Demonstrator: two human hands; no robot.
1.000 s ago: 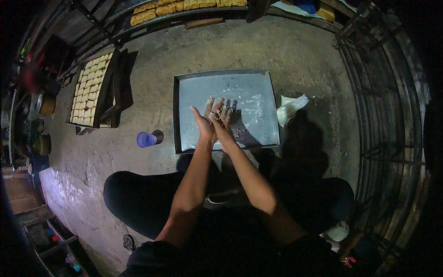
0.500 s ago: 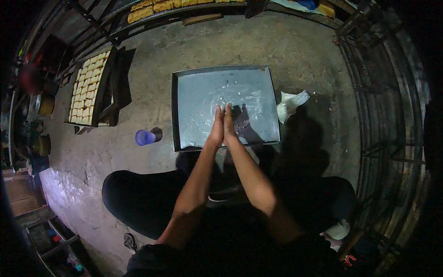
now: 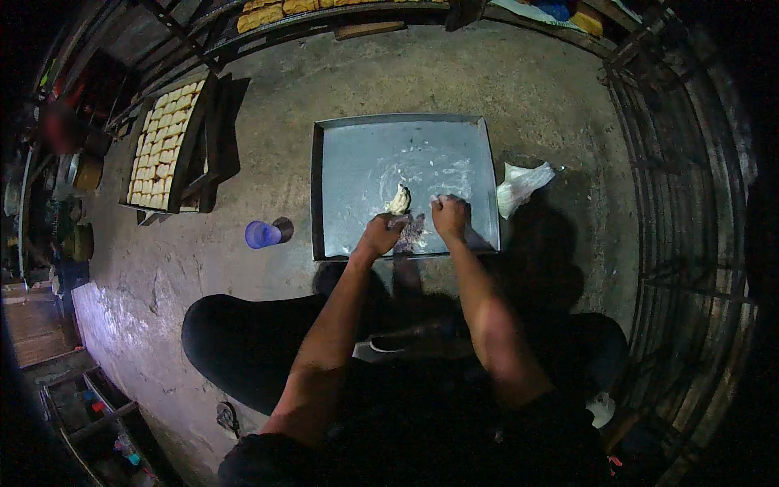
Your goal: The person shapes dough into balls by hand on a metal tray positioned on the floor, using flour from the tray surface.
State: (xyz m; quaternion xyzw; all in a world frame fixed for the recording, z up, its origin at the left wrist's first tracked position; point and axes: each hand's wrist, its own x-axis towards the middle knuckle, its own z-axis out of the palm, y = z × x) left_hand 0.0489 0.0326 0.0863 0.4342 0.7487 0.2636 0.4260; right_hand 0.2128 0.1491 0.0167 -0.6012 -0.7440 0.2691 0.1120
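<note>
A shallow grey metal tray (image 3: 349, 146) lies on the floor before me, its surface streaked with white powder. Over its near half is my left hand (image 3: 381, 234), fingers curled in against the lower end of a pale lump of dough (image 3: 398, 200). The rest of the dough sticks out beyond my fingers. My right hand (image 3: 450, 217) is closed a short way to the right, over the tray. Whitish residue shows at its fingertips; whatever is inside is hidden. A dark reddish patch and white smears mark the tray between my hands.
A crumpled white plastic bag (image 3: 523, 188) lies right of the tray, a blue cup (image 3: 262, 234) to its left. Farther left, a tray of pale dough pieces (image 3: 166, 146) stands tilted. Dark slatted racks (image 3: 682, 195) line the right side; baked bread (image 3: 304, 6) sits on a far shelf.
My palms were pressed together over the tray; now my hands are apart and curled, the right one farther right. A lump of dough now shows at my left fingers. The view has shifted slightly.
</note>
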